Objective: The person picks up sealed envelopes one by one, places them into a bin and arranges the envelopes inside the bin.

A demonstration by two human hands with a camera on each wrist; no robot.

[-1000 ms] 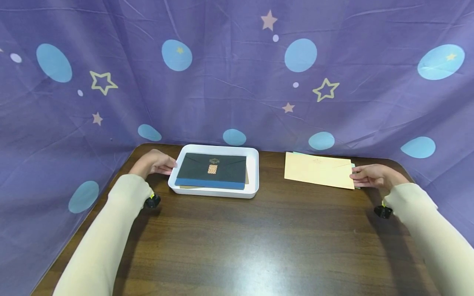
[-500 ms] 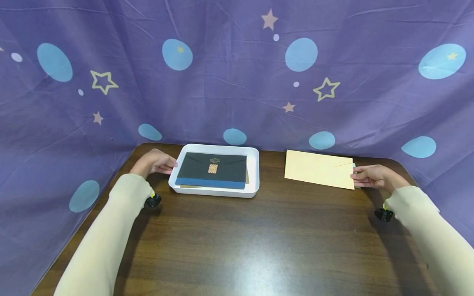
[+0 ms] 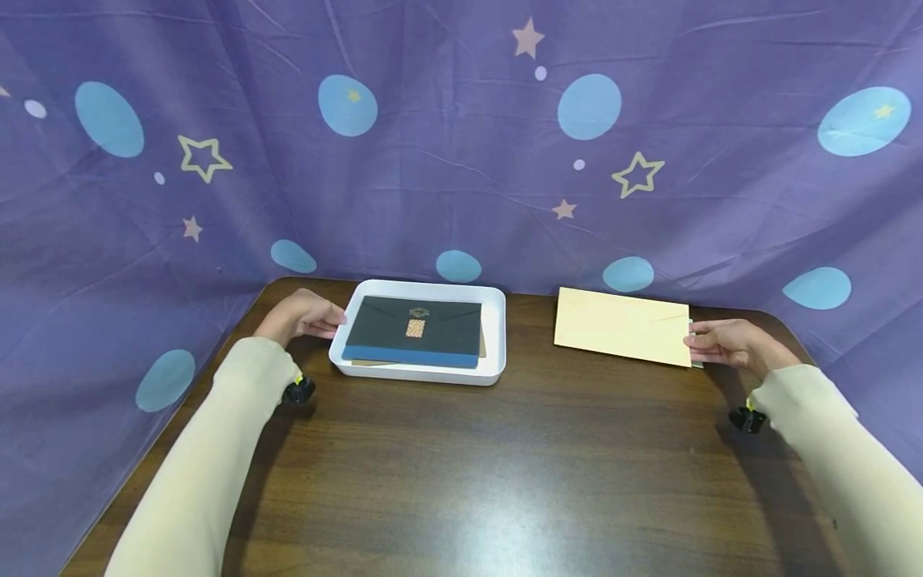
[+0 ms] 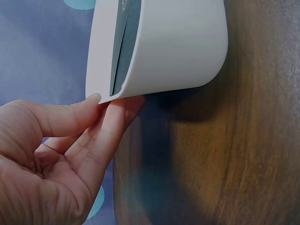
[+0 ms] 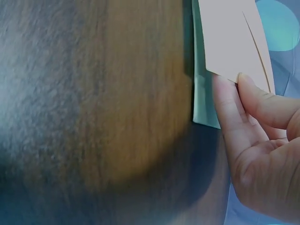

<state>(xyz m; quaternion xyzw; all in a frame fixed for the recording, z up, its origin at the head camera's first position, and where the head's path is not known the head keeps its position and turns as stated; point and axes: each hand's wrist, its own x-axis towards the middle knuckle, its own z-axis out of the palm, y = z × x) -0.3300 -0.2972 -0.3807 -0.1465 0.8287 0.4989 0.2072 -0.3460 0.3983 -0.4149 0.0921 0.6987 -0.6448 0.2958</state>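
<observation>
My left hand (image 3: pixel 306 314) pinches the left rim of a white tray (image 3: pixel 496 320), thumb on top and fingers below, as the left wrist view shows. Inside the tray lie a black envelope (image 3: pixel 389 324) with a gold seal, a blue envelope (image 3: pixel 411 356) and a brown one (image 3: pixel 371 363) under it. At the right, my right hand (image 3: pixel 728 344) pinches the right end of a cream envelope (image 3: pixel 620 324) between thumb and fingers. In the right wrist view a pale green envelope (image 5: pixel 201 93) lies beneath the cream one, which is lifted at that end.
The brown wooden table (image 3: pixel 469 449) reaches back to a purple curtain (image 3: pixel 461 184) with stars and blue ovals. Black wrist devices (image 3: pixel 299 390) hang below both cuffs.
The cream envelope has risen and tilted slightly, its far edge higher, now covering most of the green one. My left hand and the tray stay in place.
</observation>
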